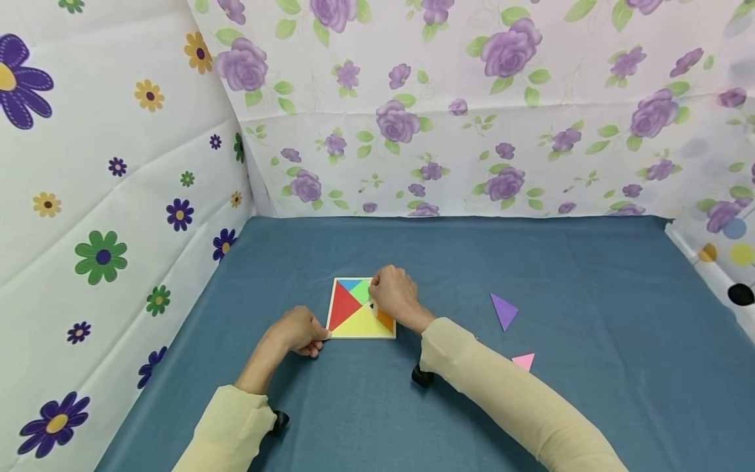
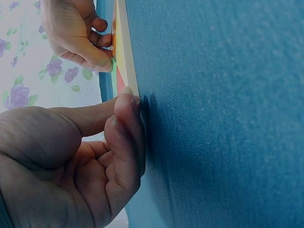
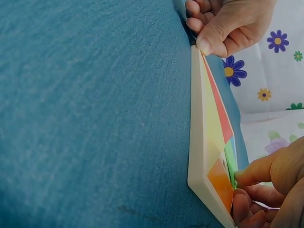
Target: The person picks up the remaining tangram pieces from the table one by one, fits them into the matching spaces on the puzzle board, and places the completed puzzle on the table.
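Blue cloth [image 1: 566, 262] bears a likely light, stiff board [image 3: 196, 123], best edge-held: left hand [image 1: 297, 331] pinches its corner, right hand [image 1: 394, 294] the green piece [image 1: 360, 291].

blue cloth surface [image 1: 590, 275], 1 pale-rimmed puzzle board [image 3: 196, 128], 1 purple triangle [image 1: 504, 311], 1 pink piece [image 1: 525, 361], partly hidden

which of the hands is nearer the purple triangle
Right. The right hand is over the right side of the puzzle board, toward the purple triangle; the left hand grips the board's near left corner, farther away.
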`<move>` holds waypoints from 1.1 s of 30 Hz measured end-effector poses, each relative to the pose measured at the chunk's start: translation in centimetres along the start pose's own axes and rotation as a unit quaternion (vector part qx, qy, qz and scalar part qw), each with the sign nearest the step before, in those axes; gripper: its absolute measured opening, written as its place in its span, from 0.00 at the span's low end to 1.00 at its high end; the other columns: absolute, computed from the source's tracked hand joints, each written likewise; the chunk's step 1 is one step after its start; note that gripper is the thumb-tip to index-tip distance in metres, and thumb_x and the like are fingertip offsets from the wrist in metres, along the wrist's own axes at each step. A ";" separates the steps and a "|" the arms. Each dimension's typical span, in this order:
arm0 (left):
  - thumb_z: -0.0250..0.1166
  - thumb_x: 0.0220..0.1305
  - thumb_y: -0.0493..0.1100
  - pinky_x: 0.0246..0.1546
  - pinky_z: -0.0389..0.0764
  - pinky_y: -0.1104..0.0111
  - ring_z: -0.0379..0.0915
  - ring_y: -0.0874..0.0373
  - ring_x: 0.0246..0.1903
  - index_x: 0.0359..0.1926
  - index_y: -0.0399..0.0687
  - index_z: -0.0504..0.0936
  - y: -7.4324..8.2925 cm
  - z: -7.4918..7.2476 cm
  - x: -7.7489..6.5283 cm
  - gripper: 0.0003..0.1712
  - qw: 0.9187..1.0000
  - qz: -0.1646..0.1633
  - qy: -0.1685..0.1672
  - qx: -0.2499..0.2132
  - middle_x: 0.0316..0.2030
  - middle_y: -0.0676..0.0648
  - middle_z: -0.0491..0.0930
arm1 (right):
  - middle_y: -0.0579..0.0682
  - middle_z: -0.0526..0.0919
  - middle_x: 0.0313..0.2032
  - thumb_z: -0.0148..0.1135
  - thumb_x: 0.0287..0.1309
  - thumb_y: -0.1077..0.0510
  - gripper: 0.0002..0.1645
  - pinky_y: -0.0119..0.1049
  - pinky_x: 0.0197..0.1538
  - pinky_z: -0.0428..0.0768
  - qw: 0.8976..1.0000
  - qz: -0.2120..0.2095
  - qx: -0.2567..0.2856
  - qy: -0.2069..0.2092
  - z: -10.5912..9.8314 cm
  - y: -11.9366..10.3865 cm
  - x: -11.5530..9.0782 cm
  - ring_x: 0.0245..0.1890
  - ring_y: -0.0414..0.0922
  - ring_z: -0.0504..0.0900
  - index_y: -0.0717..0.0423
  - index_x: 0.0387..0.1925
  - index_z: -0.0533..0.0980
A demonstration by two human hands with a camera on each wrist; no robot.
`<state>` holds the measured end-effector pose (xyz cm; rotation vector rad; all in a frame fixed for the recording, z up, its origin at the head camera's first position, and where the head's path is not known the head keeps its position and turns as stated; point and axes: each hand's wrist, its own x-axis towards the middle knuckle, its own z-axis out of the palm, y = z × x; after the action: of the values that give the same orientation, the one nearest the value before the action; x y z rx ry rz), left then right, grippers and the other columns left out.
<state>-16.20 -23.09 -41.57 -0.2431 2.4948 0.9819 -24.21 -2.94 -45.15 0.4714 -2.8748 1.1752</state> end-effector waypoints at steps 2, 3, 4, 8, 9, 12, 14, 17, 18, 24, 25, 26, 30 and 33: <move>0.67 0.71 0.36 0.25 0.82 0.67 0.79 0.59 0.19 0.29 0.35 0.84 0.0 0.0 0.0 0.12 1.000 0.001 0.001 -0.001 0.21 0.43 0.81 | 0.41 0.50 0.11 0.61 0.65 0.67 0.32 0.32 0.19 0.46 1.000 -0.005 0.003 0.003 0.0 0.0 -0.1 0.11 0.39 0.47 0.47 0.08 0.62; 0.67 0.71 0.36 0.25 0.82 0.67 0.79 0.59 0.19 0.29 0.35 0.84 0.0 0.0 0.0 0.12 1.000 0.002 0.001 -0.001 0.21 0.43 0.81 | 0.41 0.49 0.11 0.61 0.65 0.68 0.33 0.33 0.19 0.45 1.000 -0.009 0.004 0.004 0.0 0.0 -0.1 0.12 0.39 0.46 0.47 0.08 0.61; 0.67 0.71 0.36 0.25 0.82 0.67 0.79 0.59 0.19 0.29 0.35 0.84 0.0 0.0 0.0 0.12 1.000 0.002 0.001 -0.001 0.21 0.43 0.81 | 0.41 0.48 0.12 0.61 0.65 0.68 0.33 0.33 0.19 0.45 1.000 -0.012 0.006 0.005 0.0 -0.1 -0.2 0.12 0.39 0.45 0.47 0.08 0.60; 0.68 0.70 0.37 0.25 0.82 0.67 0.79 0.59 0.18 0.29 0.35 0.84 0.0 0.0 0.1 0.12 1.000 -0.003 0.001 -0.001 0.20 0.43 0.81 | 0.41 0.46 0.13 0.59 0.64 0.69 0.34 0.33 0.20 0.44 1.000 -0.019 0.007 0.005 0.0 0.0 -0.2 0.14 0.39 0.42 0.46 0.08 0.57; 0.68 0.70 0.37 0.25 0.82 0.67 0.79 0.59 0.18 0.29 0.35 0.84 0.0 0.0 0.1 0.12 1.000 -0.004 0.000 -0.001 0.20 0.43 0.81 | 0.41 0.45 0.13 0.59 0.64 0.69 0.34 0.33 0.20 0.43 1.000 -0.019 0.007 0.004 0.0 0.0 -0.2 0.14 0.39 0.41 0.46 0.08 0.56; 0.68 0.70 0.37 0.25 0.82 0.67 0.79 0.58 0.19 0.29 0.35 0.83 0.0 0.0 0.1 0.12 1.000 -0.006 0.000 0.001 0.20 0.44 0.82 | 0.41 0.45 0.14 0.59 0.64 0.69 0.34 0.33 0.20 0.44 1.000 -0.015 0.005 0.001 0.1 0.0 -0.2 0.14 0.39 0.41 0.46 0.08 0.56; 0.68 0.70 0.37 0.25 0.82 0.67 0.79 0.58 0.19 0.29 0.35 0.84 0.1 0.0 0.0 0.12 1.000 -0.006 0.001 0.003 0.20 0.43 0.82 | 0.41 0.45 0.14 0.59 0.64 0.69 0.34 0.33 0.20 0.44 1.000 -0.012 0.003 0.001 0.2 0.0 -0.2 0.14 0.39 0.42 0.46 0.08 0.56; 0.68 0.70 0.37 0.24 0.82 0.67 0.80 0.58 0.19 0.28 0.35 0.84 0.1 0.0 0.0 0.12 1.000 -0.005 0.004 0.005 0.20 0.43 0.82 | 0.41 0.46 0.13 0.60 0.64 0.69 0.34 0.33 0.19 0.44 1.000 -0.010 0.000 0.001 0.2 0.0 -0.1 0.13 0.38 0.43 0.46 0.08 0.57; 0.68 0.70 0.37 0.24 0.82 0.67 0.80 0.58 0.19 0.28 0.35 0.84 0.1 0.0 0.0 0.12 1.000 -0.004 0.005 0.004 0.20 0.43 0.82 | 0.41 0.46 0.13 0.60 0.64 0.69 0.34 0.32 0.19 0.44 1.000 -0.011 -0.002 0.002 0.2 0.0 -0.1 0.13 0.38 0.43 0.46 0.08 0.58; 0.68 0.70 0.36 0.24 0.82 0.67 0.80 0.58 0.18 0.28 0.35 0.84 0.0 0.1 0.0 0.12 1.000 -0.004 0.005 0.000 0.20 0.43 0.82 | 0.41 0.46 0.13 0.59 0.64 0.69 0.34 0.32 0.19 0.44 1.000 -0.017 -0.006 0.005 0.2 0.0 -0.2 0.13 0.38 0.43 0.46 0.08 0.57; 0.68 0.70 0.36 0.24 0.82 0.67 0.79 0.58 0.18 0.28 0.35 0.84 0.0 0.1 0.0 0.12 1.000 -0.004 0.005 0.000 0.20 0.43 0.82 | 0.41 0.46 0.13 0.59 0.64 0.69 0.34 0.33 0.19 0.44 1.000 -0.018 -0.005 0.006 0.2 0.0 -0.2 0.13 0.38 0.43 0.46 0.08 0.57; 0.68 0.70 0.36 0.24 0.82 0.67 0.79 0.58 0.18 0.28 0.35 0.84 0.0 0.1 0.0 0.12 1.000 -0.004 0.005 0.000 0.20 0.43 0.82 | 0.41 0.45 0.14 0.59 0.64 0.69 0.34 0.33 0.19 0.44 1.000 -0.018 -0.005 0.007 0.2 0.0 -0.2 0.13 0.38 0.42 0.46 0.08 0.57; 0.68 0.70 0.37 0.24 0.82 0.67 0.80 0.58 0.18 0.28 0.35 0.83 0.0 0.1 0.0 0.12 1.000 -0.004 0.005 0.000 0.20 0.43 0.81 | 0.41 0.45 0.14 0.59 0.63 0.70 0.34 0.33 0.20 0.44 1.000 -0.020 -0.004 0.011 0.2 0.0 -0.3 0.14 0.39 0.41 0.46 0.08 0.56; 0.68 0.70 0.37 0.24 0.82 0.67 0.80 0.58 0.18 0.28 0.35 0.83 0.1 0.0 -0.1 0.12 1.000 -0.004 0.005 0.002 0.20 0.44 0.82 | 0.41 0.45 0.14 0.59 0.63 0.70 0.34 0.33 0.20 0.43 1.000 -0.022 -0.002 0.013 0.2 0.0 -0.2 0.15 0.39 0.41 0.45 0.08 0.56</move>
<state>-16.16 -23.01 -41.51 -0.2567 2.5038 0.9751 -23.96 -3.03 -45.35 0.5135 -2.8289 1.1601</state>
